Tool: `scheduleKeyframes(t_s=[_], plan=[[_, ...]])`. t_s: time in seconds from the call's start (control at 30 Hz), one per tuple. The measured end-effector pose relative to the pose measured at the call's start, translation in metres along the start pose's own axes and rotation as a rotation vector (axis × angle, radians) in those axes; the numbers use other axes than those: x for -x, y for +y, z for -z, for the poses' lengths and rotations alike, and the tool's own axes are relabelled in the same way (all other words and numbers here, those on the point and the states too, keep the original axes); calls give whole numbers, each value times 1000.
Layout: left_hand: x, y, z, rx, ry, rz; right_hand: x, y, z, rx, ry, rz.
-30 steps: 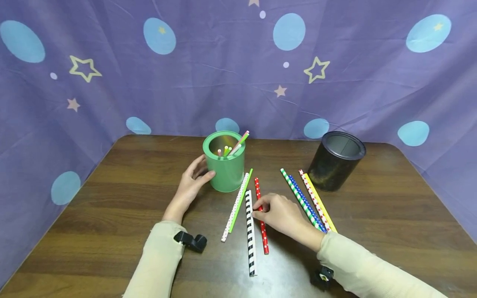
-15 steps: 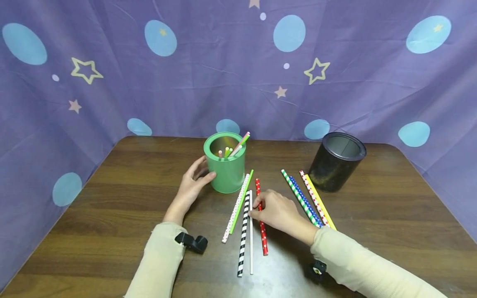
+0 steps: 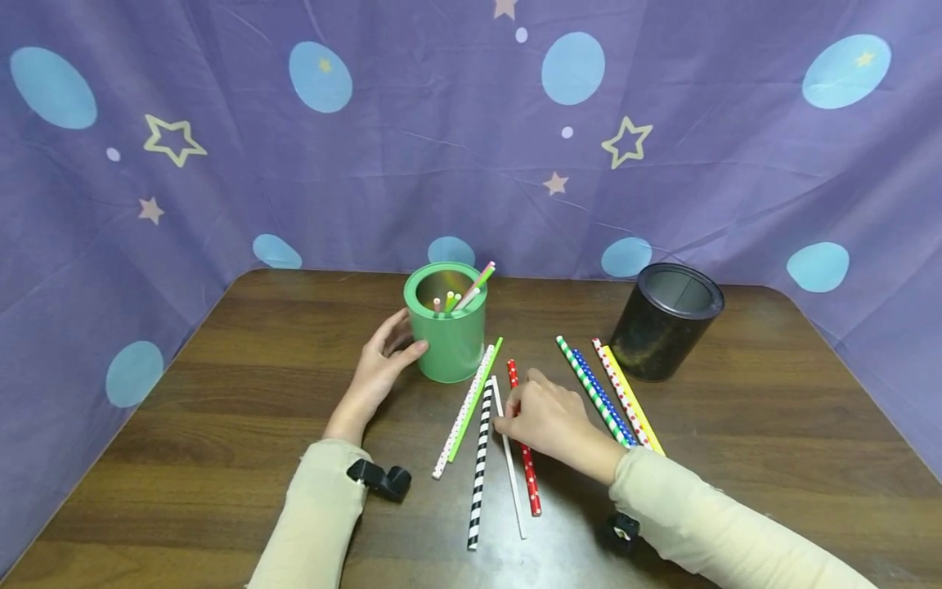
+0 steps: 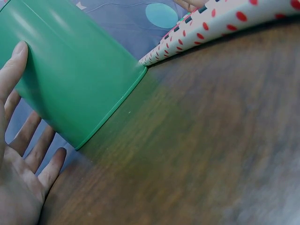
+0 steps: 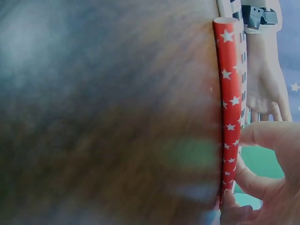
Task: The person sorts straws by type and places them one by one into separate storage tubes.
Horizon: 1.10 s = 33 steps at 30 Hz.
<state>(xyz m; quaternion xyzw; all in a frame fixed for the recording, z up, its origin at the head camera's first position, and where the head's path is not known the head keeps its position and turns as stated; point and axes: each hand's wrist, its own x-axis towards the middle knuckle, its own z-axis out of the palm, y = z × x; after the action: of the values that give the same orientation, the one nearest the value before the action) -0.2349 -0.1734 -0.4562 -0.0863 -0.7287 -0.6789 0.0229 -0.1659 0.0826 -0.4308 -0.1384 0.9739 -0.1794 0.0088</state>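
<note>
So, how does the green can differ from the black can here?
Colour: the green can is green outside, while the black can is black.
Contents: several straws stand in the green can; none show in the black can.
Contact: the left hand touches the green can; neither hand touches the black can.
Shared: both are round and open-topped with a rim, and stand on the table.

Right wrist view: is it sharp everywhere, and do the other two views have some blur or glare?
Right wrist view: the tabletop is strongly blurred, the red straw much clearer; left wrist view: pale highlights on the green can, the tabletop soft towards the lower right; head view: mostly clear, with glare on the tabletop at bottom centre.
</note>
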Motion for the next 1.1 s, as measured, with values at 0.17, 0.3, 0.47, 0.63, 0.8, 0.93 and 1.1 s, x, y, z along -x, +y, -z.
scheduleKeyframes(t_s=[0.17, 0.3, 0.47, 0.63, 0.8, 0.93, 1.1], plan=[[0, -1, 0, -8, 1, -6, 1, 1, 2, 9, 4, 9], [0, -2, 0, -12, 2, -4, 2, 2, 4, 6, 5, 10], [0, -1, 0, -6, 2, -7, 3, 4, 11, -29, 35, -3], [0, -1, 0, -11, 1, -18, 3, 5, 25, -137, 46, -60], [-1, -1, 0, -12, 2, -20, 0, 10, 39, -287, 43, -122], [-1, -1, 0, -12, 2, -18, -1, 13, 47, -423, 86, -88], [0, 0, 0, -4, 3, -16, -2, 13, 59, -585, 123, -38]])
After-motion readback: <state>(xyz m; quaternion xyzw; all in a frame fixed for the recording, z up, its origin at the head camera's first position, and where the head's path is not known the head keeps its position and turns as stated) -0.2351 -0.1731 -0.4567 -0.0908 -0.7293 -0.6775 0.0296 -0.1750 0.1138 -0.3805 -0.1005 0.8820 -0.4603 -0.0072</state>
